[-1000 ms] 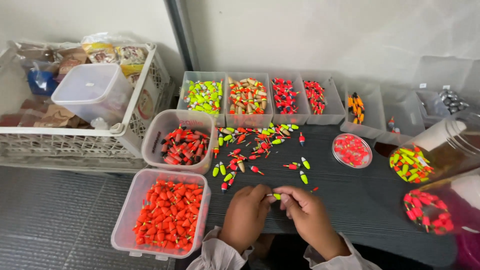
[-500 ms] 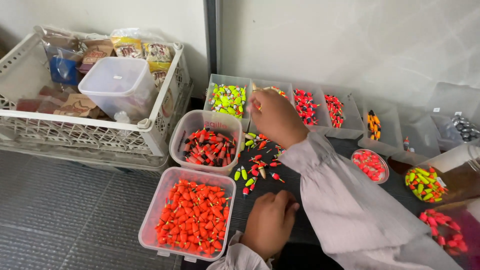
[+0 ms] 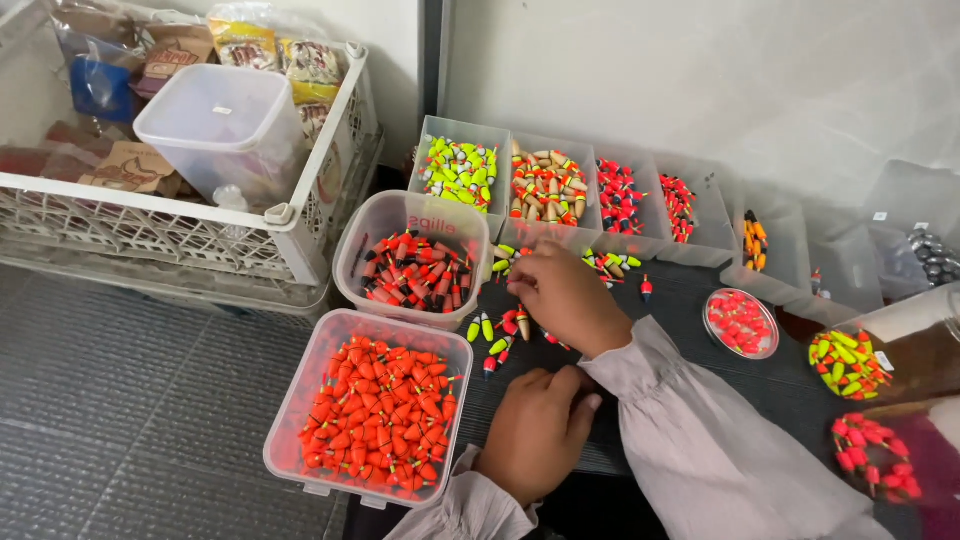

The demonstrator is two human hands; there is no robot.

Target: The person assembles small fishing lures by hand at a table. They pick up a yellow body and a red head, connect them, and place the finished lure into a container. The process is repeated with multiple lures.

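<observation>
Small loose fishing floats (image 3: pixel 500 335) in red, yellow-green and tan lie scattered on a dark table (image 3: pixel 690 300). My right hand (image 3: pixel 568 296) reaches across from the right and lies over this pile, fingers bent down onto the floats; whether it grips one is hidden. My left hand (image 3: pixel 538 430) rests curled on the table near the front edge, beside a clear tub of orange-red floats (image 3: pixel 375 415). A second clear tub of red-and-black floats (image 3: pixel 415 262) stands just left of my right hand.
A row of clear bins (image 3: pixel 545 185) with sorted floats lines the back. A round dish of red beads (image 3: pixel 740 322) and jars of floats (image 3: pixel 850 362) sit to the right. A white crate (image 3: pixel 200 235) with a lidded tub and packets stands at the left on grey matting.
My right hand has drawn back from the yellow-green bin at the back row to the loose pile. My left hand stays on the table. The camera has shifted closer and to the left.
</observation>
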